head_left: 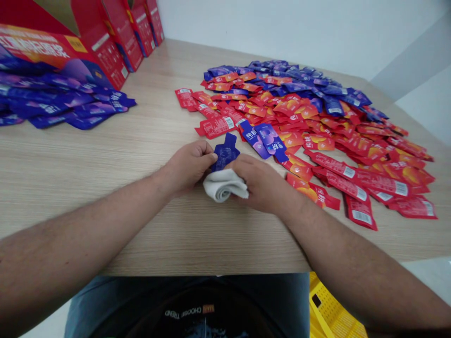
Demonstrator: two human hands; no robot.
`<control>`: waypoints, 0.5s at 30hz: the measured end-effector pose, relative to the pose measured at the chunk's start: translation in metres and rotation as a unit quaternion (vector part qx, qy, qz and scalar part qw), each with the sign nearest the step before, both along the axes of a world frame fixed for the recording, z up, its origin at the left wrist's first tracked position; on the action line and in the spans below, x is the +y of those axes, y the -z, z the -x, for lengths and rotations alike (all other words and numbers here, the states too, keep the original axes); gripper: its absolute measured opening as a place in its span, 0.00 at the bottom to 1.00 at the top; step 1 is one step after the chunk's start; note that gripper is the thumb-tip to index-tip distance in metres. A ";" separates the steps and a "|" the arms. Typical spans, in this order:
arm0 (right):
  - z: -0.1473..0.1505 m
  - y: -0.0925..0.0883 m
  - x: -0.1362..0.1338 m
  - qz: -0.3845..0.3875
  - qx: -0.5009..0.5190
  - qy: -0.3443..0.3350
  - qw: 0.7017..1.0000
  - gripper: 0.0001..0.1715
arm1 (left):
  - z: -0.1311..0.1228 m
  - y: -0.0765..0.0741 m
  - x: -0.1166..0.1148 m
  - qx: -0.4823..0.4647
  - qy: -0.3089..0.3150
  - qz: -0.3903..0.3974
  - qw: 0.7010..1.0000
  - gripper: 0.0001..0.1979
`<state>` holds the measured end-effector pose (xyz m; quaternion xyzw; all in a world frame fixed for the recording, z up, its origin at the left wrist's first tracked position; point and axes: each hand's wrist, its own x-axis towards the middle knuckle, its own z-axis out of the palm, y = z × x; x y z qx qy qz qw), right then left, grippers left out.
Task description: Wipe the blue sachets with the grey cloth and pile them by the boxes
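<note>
1. Left hand (186,168): at the middle of the near table edge, fingers curled against the left side of the item below, close beside the right hand.
2. Right hand (259,184): lying over the right side of the cloth, fingers wrapped around it. The two hands are together, with cloth and sachet held between them.
3. Blue sachet (225,152): one piece, upright between the hands, upper end showing, lower end tucked into the cloth.
4. White cloth (223,185): folded into a soft wad, pressed against the sachet and gripped mainly from the right.
5. Loose blue sachets (264,140): two pieces lying just beyond the right hand, on the near edge of the large heap.
6. Red sachets (355,176): a wide, overlapping spread on the right of the table, many with white barcode panels.
7. Dark blue sachets (292,77): massed along the far side of the red spread, touching it.
8. Blue sachet pile (59,105): a separate heap at the far left, well apart from the hands.
9. Red cartons (116,40): a row of printed boxes along the far left, behind that heap.
10. Wood-grain table (88,159): pale tabletop bearing all of the above.
11. Yellow plastic crate (327,305): partly visible below the table edge, lower right.
</note>
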<state>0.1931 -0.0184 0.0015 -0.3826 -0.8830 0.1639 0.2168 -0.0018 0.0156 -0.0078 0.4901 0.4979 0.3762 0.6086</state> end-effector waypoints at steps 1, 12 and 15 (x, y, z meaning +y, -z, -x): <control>0.000 0.000 0.000 0.012 -0.006 -0.030 0.999 0.10 | 0.000 0.000 0.000 0.006 0.003 -0.006 1.000 0.08; -0.003 -0.001 0.003 0.028 0.010 -0.067 0.997 0.08 | 0.000 -0.003 -0.001 0.010 0.007 -0.003 1.000 0.08; -0.007 -0.001 0.007 -0.020 0.024 0.026 0.999 0.08 | 0.001 -0.002 -0.001 -0.004 0.028 -0.002 1.000 0.08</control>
